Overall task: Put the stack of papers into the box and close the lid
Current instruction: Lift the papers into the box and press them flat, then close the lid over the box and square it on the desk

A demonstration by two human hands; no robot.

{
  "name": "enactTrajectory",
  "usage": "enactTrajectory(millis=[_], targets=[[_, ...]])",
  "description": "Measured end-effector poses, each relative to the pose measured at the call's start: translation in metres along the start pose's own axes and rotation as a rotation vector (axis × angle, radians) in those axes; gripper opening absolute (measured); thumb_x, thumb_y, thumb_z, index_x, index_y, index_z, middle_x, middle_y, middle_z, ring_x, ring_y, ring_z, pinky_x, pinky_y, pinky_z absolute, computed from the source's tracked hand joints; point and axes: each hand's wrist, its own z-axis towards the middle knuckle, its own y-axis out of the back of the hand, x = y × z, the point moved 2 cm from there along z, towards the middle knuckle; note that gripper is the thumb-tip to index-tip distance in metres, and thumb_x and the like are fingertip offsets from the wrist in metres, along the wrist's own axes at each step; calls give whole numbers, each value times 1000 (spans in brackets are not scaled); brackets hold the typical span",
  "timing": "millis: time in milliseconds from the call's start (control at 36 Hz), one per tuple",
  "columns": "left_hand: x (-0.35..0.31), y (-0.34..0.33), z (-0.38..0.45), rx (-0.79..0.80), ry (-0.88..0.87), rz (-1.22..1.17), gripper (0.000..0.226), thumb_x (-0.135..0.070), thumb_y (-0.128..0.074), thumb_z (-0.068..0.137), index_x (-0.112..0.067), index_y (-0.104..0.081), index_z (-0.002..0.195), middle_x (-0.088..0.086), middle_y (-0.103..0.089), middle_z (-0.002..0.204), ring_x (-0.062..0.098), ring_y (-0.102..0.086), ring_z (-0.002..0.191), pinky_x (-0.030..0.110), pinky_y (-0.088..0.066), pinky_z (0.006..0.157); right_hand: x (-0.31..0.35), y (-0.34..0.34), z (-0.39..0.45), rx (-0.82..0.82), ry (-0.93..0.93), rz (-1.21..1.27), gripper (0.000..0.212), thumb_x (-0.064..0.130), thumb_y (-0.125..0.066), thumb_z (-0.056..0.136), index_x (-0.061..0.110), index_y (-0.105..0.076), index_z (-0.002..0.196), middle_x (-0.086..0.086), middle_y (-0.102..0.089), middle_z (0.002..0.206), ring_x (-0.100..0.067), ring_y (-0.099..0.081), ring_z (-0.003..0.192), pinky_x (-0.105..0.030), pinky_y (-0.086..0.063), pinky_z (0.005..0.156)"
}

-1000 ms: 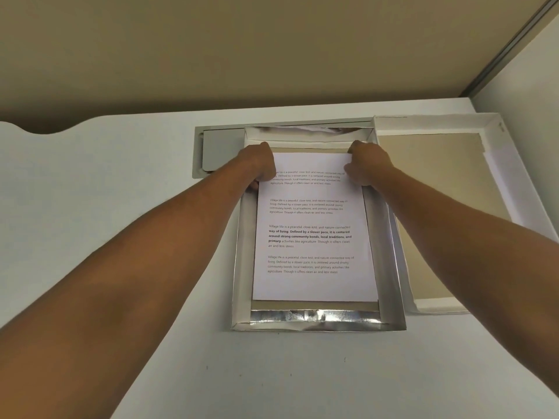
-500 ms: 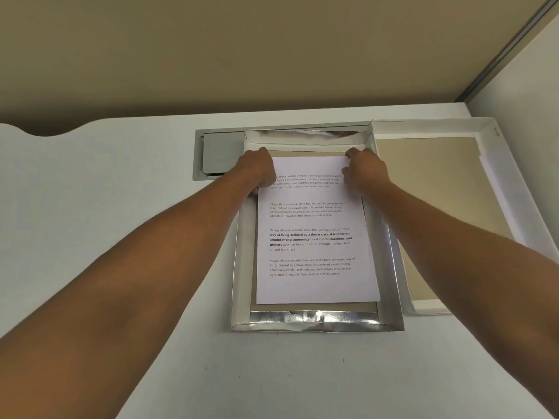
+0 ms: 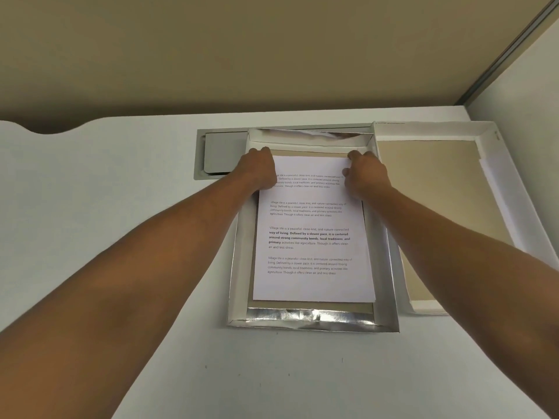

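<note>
Lying flat inside box (image 3: 239, 267), paper stack (image 3: 314, 237) ran long axis away from person. Left hand (image 3: 258, 172) & right hand (image 3: 367, 175) curled on its far corners, grip tightness unclear. Lid (image 3: 514, 192) sat open just right of box, nearer right hand.

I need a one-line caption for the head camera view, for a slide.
Both hands, left hand and right hand, seat the stack of papers inside the foil-lined box; lid lies open alongside.
</note>
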Motion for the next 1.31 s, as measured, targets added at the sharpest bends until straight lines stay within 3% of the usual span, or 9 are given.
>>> enactTrajectory(millis=[139,222,500,667,833,917,1000,1139,1306], targets=[[-5,6,-6,-15,44,-53,51,-21,-55,96,0,-38,139,19,-57,133,34,-58,119,33,-43,78,2,22,-11,-140,26,32,41,26,-50,98,5,-47,133,-24,-52,125,-46,-59,105,-41,-48,84],[-9,11,-15,-70,68,-75,55,-21,-55,96,1,-35,143,20,-53,137,36,-54,124,38,-47,90,-12,35,-28,-194,-27,77,45,27,-50,97,7,-48,138,-22,-53,128,-45,-60,106,-41,-49,86],[-20,11,-70,-174,30,-186,49,-20,-52,98,-3,-38,142,20,-47,137,40,-52,123,43,-48,92,-69,28,-110,14,-253,105,47,38,-52,96,3,-57,127,-19,-60,125,-37,-59,113,-38,-47,91],[-18,4,-107,-131,24,-236,42,-25,-48,99,-5,-45,135,19,-51,132,36,-55,119,44,-51,93,-77,14,-153,125,-295,132,17,19,-53,87,5,-62,83,-11,-66,83,-32,-63,81,-26,-39,65],[-18,3,-139,-150,13,-264,45,-28,-48,99,-8,-45,139,16,-53,133,35,-57,118,42,-52,92,-80,36,-178,24,-261,116,29,5,-46,86,13,-38,60,-3,-47,64,-29,-50,69,-24,-27,50],[-18,6,-151,-169,-6,-292,48,-30,-47,99,-8,-42,142,15,-54,135,35,-57,119,41,-51,92,-79,63,-189,-87,-216,105,35,1,-46,87,14,-33,58,-8,-50,71,-29,-47,69,-26,-30,59],[-19,9,-160,-187,-25,-346,51,-31,-48,99,-10,-41,145,14,-54,137,34,-56,121,36,-48,89,-74,95,-200,-188,-194,95,27,0,-46,89,8,-43,63,-12,-53,76,-34,-57,76,-27,-33,65],[-27,14,-178,-165,-55,-493,55,-32,-48,100,-13,-37,151,11,-49,149,31,-50,133,41,-45,107,-58,148,-215,-380,-120,65,23,10,-49,96,-4,-65,103,-23,-68,104,-39,-64,92,-31,-42,72],[-34,17,-197,-154,-77,-669,49,-31,-47,102,-15,-42,147,11,-55,142,29,-55,127,42,-47,106,-29,206,-242,-515,22,100,22,16,-46,95,3,-62,90,-20,-66,92,-27,-41,70,-31,-29,64]])
